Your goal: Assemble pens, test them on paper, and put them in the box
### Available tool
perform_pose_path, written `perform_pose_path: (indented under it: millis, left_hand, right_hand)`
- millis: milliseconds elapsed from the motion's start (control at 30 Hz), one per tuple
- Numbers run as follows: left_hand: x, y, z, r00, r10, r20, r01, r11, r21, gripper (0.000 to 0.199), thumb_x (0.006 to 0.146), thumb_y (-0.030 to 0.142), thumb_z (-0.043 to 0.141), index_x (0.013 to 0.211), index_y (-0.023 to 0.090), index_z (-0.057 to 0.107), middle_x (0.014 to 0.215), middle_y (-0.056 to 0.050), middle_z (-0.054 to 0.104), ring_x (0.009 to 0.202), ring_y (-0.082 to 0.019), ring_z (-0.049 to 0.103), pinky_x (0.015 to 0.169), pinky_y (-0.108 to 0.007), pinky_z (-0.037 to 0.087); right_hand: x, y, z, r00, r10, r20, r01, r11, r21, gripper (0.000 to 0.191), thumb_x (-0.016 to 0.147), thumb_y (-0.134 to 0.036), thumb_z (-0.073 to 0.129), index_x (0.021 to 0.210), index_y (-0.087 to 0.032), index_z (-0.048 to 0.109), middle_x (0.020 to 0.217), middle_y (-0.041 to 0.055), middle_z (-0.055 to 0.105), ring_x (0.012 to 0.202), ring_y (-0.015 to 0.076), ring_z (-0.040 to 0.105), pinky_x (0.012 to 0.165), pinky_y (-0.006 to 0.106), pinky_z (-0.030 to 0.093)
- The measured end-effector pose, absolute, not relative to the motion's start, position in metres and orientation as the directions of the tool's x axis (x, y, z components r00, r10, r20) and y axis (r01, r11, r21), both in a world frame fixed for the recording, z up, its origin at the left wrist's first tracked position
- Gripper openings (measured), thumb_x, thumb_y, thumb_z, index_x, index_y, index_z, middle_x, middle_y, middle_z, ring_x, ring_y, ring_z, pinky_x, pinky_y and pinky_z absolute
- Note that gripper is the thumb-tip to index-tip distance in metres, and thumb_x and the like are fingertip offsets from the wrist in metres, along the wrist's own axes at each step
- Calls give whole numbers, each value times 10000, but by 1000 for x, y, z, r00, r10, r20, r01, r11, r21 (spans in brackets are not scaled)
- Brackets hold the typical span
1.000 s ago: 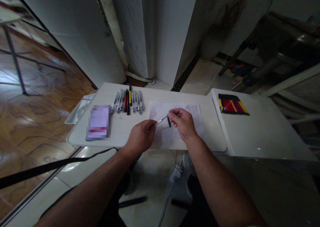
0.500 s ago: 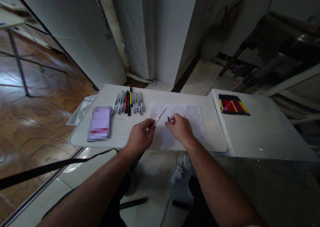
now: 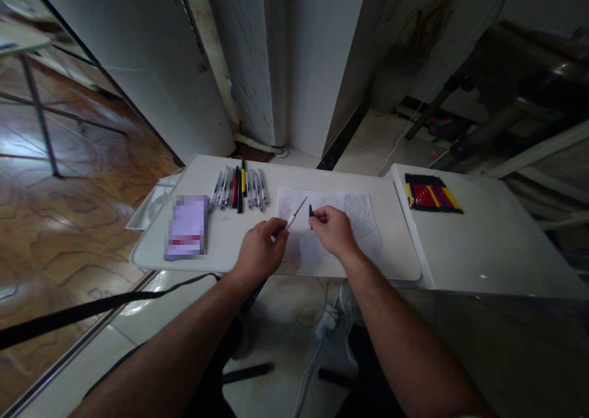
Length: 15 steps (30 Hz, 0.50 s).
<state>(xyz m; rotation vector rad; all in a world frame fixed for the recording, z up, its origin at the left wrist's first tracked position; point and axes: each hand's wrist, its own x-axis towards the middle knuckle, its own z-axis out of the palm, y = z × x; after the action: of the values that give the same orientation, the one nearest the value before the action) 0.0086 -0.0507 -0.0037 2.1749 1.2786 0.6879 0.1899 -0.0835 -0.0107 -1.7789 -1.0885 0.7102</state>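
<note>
My left hand [image 3: 263, 246] is closed around a slim white pen [image 3: 291, 221] whose thin dark end points up and to the right. Opposite it, my right hand [image 3: 335, 229] pinches a small black piece, which looks like a pen cap [image 3: 311, 211], between thumb and fingertips. The pen's tip and the cap are close but apart. Both hands hover over a sheet of white paper [image 3: 301, 261] covered in part with rows of dark and reddish scribbles. To the left lies a row of clear pens [image 3: 256, 191], with a red pen [image 3: 235, 186] and a yellow-and-black pen [image 3: 243, 180] among them.
A pixelated lilac packet [image 3: 186, 224] lies at the left of the white table [image 3: 221, 246]. On the adjoining white surface [image 3: 501, 252] rests a row of black-capped coloured pens [image 3: 432, 194]. A white power strip with cable [image 3: 326, 321] lies on the floor.
The black cap in my right hand has tilted more upright and shows more of its length. My left hand keeps the pen almost still. The view has shifted slightly.
</note>
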Motion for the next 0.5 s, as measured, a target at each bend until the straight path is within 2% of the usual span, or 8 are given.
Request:
perform_pose_path:
  millis: [100,200,333,500]
  left_hand:
    - [9,-51,-4,445,881,157,614,-428,663,179,846,276,549,939,199,680,827,-38,723,706,-171,636,648,-271,458]
    - [9,-52,-4,464,871,158,601,-441,666,166,844,269,551,927,204,679,824,-34,724,705,-170,638,649,-272,460]
    - [9,-53,-4,475,866,159,601,-451,660,165,837,261,563,944,197,672,823,-36,722,701,-169,636,648,-272,458]
    - [10,-53,-4,483,862,154,596,-452,664,156,838,248,561,936,193,670,814,-36,719,698,-168,634,644,-272,452]
  right_hand:
    - [188,-82,-3,431,898,-90,69,-133,-989,123,699,-289,673,758,-189,631,605,-21,638,534,124,574,526,244,427]
    - [184,-84,5,406,906,-124,-77,-101,-992,160,685,-309,692,756,-186,620,589,-30,623,483,97,518,486,230,395]
    - [181,-87,10,376,920,-113,-128,-69,-989,158,683,-302,696,748,-184,613,600,-27,628,475,86,496,473,225,382]
    - [180,-87,11,357,929,-98,-105,-64,-992,153,696,-300,690,754,-188,604,599,-32,625,479,86,499,477,225,380]
